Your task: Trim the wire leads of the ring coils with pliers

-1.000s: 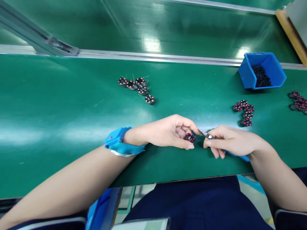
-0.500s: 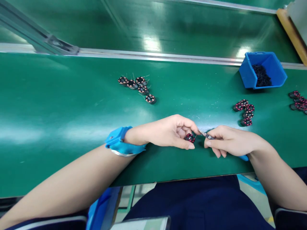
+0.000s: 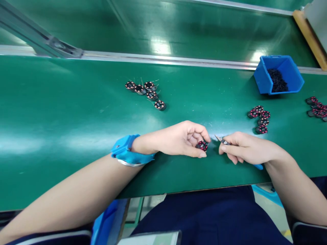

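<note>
My left hand (image 3: 187, 139) is closed round a small motor stator (image 3: 202, 146), a dark ring with pink-red and black windings on its top face. Its thumb and curled fingers hold the ring just above the green bench. In my right hand (image 3: 240, 148) is a pair of pliers (image 3: 221, 140); their narrow jaws point left toward the stator and stand a short way off it. A blue handle end shows below the right wrist, and the rest of the handles is hidden under the palm. A blue wrist strap (image 3: 133, 149) circles my left wrist.
Several stators with copper windings and loose wire ends (image 3: 151, 95) stand beyond my left hand. More stators (image 3: 262, 120) sit behind my right hand, and another group (image 3: 316, 108) is at the right edge. A blue bin (image 3: 262, 76) holds small black pieces. A metal rail (image 3: 178, 61) runs along the back.
The pliers' jaws have drawn back to the right, away from my left fingers and the stator. My left hand has barely moved and still holds the stator.
</note>
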`<state>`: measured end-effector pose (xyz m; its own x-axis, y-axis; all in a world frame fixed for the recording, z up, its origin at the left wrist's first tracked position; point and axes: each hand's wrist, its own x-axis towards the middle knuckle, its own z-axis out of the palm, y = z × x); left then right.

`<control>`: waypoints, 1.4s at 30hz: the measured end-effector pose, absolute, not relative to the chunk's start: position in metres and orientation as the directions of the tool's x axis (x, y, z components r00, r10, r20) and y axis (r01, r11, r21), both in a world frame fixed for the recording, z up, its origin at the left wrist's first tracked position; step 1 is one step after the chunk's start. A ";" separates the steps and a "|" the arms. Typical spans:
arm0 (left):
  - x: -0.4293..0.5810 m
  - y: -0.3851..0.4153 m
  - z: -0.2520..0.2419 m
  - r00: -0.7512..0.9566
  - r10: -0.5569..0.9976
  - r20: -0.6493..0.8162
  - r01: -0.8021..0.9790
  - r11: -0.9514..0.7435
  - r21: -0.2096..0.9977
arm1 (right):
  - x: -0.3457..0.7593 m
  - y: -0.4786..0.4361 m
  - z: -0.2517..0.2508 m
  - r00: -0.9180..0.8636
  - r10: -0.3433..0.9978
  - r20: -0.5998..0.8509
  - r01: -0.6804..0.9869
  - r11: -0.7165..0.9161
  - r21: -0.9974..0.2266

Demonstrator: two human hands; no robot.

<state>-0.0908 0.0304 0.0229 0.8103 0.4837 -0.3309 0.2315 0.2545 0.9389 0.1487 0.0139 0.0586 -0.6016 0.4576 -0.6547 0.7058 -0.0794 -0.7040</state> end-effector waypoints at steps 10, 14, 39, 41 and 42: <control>-0.089 0.030 0.019 0.797 0.522 -0.305 0.179 0.278 0.944 | 0.147 0.016 0.057 -0.638 0.373 -0.674 0.607 -0.296 -0.738; -0.089 0.029 0.019 0.801 0.508 -0.317 0.179 0.302 0.936 | 0.144 0.017 0.059 -0.598 0.344 -0.724 0.646 -0.327 -0.689; -0.087 0.028 0.022 0.797 0.511 -0.322 0.181 0.306 0.935 | 0.142 0.017 0.058 -0.628 0.352 -0.695 0.676 -0.197 -0.710; -0.087 0.028 0.023 0.798 0.511 -0.318 0.187 0.292 0.938 | 0.143 0.017 0.058 -0.636 0.364 -0.681 0.670 -0.178 -0.721; -0.087 0.028 0.023 0.798 0.509 -0.321 0.199 0.280 0.939 | 0.143 0.016 0.058 -0.635 0.376 -0.675 0.668 -0.173 -0.724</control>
<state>-0.0873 0.0283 0.0230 0.7984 0.5094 -0.3211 0.1991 0.2800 0.9391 0.1429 0.0163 0.0575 -0.6347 0.3760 -0.6751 0.6677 -0.1729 -0.7241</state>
